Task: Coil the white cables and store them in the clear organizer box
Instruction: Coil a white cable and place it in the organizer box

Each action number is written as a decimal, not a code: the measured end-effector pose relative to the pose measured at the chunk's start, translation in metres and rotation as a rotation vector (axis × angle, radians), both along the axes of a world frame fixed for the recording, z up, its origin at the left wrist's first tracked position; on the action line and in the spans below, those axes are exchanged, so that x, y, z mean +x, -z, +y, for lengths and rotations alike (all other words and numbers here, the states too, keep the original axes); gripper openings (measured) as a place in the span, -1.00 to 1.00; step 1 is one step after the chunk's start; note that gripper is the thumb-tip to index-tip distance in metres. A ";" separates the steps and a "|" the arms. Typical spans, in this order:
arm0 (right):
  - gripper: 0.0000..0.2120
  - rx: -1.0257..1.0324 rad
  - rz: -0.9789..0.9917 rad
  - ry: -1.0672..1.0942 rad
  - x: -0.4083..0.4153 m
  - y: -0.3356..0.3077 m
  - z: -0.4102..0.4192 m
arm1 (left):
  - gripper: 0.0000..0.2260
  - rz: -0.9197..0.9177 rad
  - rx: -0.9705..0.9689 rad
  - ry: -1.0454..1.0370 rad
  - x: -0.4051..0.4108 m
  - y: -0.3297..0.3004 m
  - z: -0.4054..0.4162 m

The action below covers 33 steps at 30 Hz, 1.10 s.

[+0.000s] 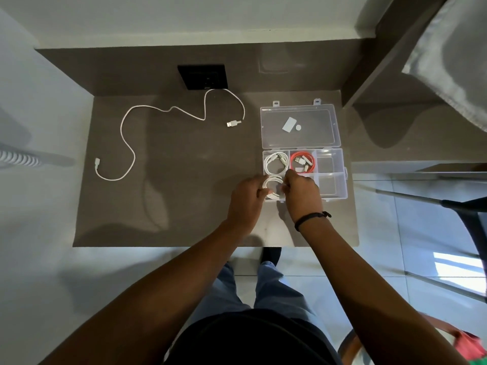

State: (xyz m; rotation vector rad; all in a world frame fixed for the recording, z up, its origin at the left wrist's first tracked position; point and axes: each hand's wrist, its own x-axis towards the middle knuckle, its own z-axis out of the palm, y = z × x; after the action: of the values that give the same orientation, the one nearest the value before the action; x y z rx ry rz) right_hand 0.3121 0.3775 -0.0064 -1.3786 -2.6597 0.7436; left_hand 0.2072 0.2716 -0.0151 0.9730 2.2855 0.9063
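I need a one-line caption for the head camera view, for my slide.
Both hands press a coiled white cable into the clear organizer box; one cable lies uncoiled.

A black band (pixel 312 218) is worn on the right wrist; both arms are bare; blue jeans (pixel 276 291) and a black top (pixel 253 338) are worn

Lighting: soft, moderate, looks daylight from the right; bright window reflection on floor tiles (pixel 458 262) at right edge. Bench (pixel 184 159) dark, matte, w/ faint sheen near centre. Diffuse shadows of arms fall left and down onto bench, soft edges. Mild glare on lid of clear box (pixel 299 127). Wide-angle distortion strong: bench edges splay, corners stretched. Centre fairly sharp; periphery soft, slight compression smear.
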 end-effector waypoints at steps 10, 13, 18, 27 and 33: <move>-0.55 -0.125 0.108 0.118 0.006 0.009 0.007 | -0.67 0.310 -0.215 0.267 -0.014 -0.009 0.013; -0.73 -0.091 0.184 0.053 0.017 0.010 0.004 | -0.70 0.441 -0.218 0.286 -0.016 -0.013 0.011; -0.67 0.006 0.223 -0.065 0.028 0.013 0.003 | -0.64 0.522 -0.260 0.358 -0.019 -0.013 0.010; -0.81 0.085 -0.004 -0.165 0.013 0.018 0.010 | -0.63 0.506 -0.327 0.402 -0.020 -0.019 0.022; -0.67 0.062 -0.005 -0.126 0.013 0.016 0.006 | -0.58 0.448 -0.282 0.422 -0.019 -0.013 0.013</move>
State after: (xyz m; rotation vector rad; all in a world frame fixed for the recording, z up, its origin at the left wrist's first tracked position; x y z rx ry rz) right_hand 0.3256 0.3833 -0.0225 -1.2094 -2.7695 0.6634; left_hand 0.1885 0.2846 -0.0024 1.5626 2.3252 0.1937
